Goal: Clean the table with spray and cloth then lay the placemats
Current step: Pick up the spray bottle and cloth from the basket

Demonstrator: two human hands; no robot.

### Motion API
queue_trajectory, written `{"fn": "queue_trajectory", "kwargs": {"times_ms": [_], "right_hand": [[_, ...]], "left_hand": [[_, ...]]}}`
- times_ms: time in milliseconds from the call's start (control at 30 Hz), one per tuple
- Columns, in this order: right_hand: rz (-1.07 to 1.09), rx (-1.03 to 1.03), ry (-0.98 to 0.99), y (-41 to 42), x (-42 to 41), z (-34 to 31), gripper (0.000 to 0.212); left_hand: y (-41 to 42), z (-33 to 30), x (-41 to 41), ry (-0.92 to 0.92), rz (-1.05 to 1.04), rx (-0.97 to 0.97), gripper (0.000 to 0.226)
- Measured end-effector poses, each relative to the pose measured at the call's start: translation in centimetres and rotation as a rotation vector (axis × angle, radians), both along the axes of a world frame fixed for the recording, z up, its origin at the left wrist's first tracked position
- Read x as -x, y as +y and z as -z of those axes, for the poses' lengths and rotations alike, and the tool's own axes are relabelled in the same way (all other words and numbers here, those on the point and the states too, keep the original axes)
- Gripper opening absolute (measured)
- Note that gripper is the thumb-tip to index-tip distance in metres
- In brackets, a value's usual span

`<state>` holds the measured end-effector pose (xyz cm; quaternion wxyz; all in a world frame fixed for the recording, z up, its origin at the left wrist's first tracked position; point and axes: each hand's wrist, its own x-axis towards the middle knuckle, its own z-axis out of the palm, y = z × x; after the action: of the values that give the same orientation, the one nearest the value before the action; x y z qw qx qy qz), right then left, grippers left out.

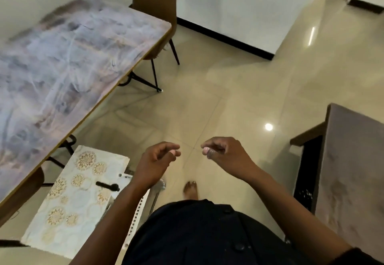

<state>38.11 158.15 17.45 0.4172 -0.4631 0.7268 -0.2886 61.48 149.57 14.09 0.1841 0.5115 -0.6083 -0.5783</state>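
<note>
Over the floor (239,90), beside the bench (68,63), both grips hung empty. Left hand (154,164) had its fingers loosely curled and apart, holding nothing. Right hand (225,154) was half-curled, thumb near forefinger; frame blurred, nothing visibly pinched. Placemats (68,198), pale with a gold floral print, lay stacked on something low just left of and below the left grip, a dark object resting on top. Bench surface was bare, left of and beyond both grips. No spray or cloth in sight. My read: between steps, cleaning stage unclear. Next move likely calls for the left grip reaching down-left to the mats.
</note>
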Motion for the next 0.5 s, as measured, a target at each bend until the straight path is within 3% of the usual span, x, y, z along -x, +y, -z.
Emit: {"fn": "queue_trajectory", "kwargs": {"times_ms": [367,500], "right_hand": [[-0.272,0.010,-0.035,-18.8,7.8,1.1,0.015],[-0.471,0.010,-0.027,-26.2,10.0,1.8,0.015]], "left_hand": [[-11.8,-0.9,6.2,-0.057,-0.207,-0.066,0.022],[-14.9,-0.7,8.3,-0.071,-0.371,-0.043,0.022]]}}
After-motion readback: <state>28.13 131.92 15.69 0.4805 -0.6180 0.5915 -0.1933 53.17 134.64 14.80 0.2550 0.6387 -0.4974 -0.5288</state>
